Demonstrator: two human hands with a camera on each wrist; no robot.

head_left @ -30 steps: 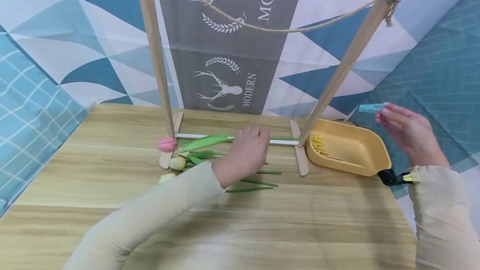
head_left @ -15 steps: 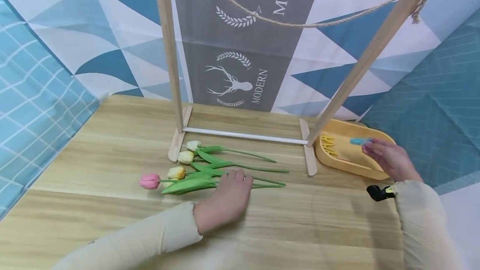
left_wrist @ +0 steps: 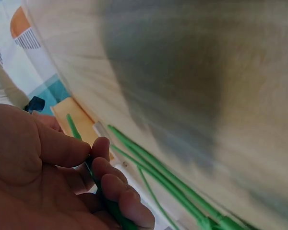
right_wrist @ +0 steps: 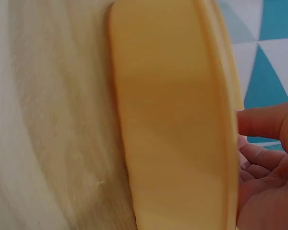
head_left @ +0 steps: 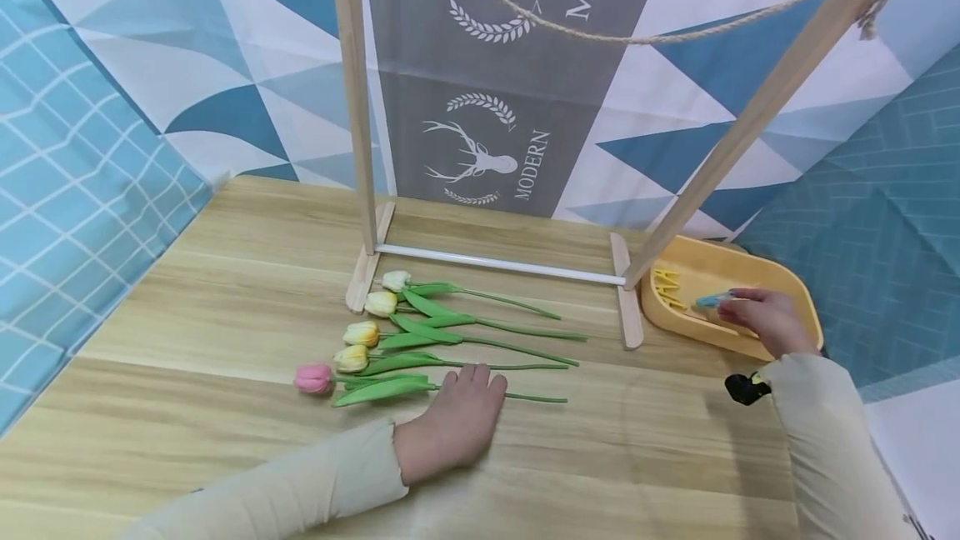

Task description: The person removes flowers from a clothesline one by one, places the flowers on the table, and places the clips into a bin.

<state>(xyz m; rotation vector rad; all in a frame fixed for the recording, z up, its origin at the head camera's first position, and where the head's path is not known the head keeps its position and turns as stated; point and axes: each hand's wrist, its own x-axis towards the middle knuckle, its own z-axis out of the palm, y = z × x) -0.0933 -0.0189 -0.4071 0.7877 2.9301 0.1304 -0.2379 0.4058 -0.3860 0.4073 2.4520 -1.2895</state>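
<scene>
On the table, my left hand (head_left: 459,422) pinches the stem of a pink tulip (head_left: 313,378) between thumb and fingers; the left wrist view shows the green stem (left_wrist: 73,127) running through them. The pink tulip lies nearest me in a row of several tulips, the others white and yellow (head_left: 362,333), stems pointing right. Over at the right, my right hand (head_left: 772,322) holds a light blue clothespin (head_left: 712,300) by its end, inside the orange-yellow tray (head_left: 808,294). In the right wrist view the tray's wall (right_wrist: 168,120) hides the fingertips and the clothespin.
Behind the flowers stands a wooden frame with two posts (head_left: 738,136), a white crossbar (head_left: 495,263) and a twine (head_left: 600,37) sagging between the post tops. Yellow clothespins (head_left: 666,288) sit at the tray's left end. A patterned backdrop (head_left: 300,48) rises behind the table.
My left hand has brought the pink tulip from beside the crossbar toward me, down to the near side of the row. My right hand has lowered the blue clothespin leftward into the tray.
</scene>
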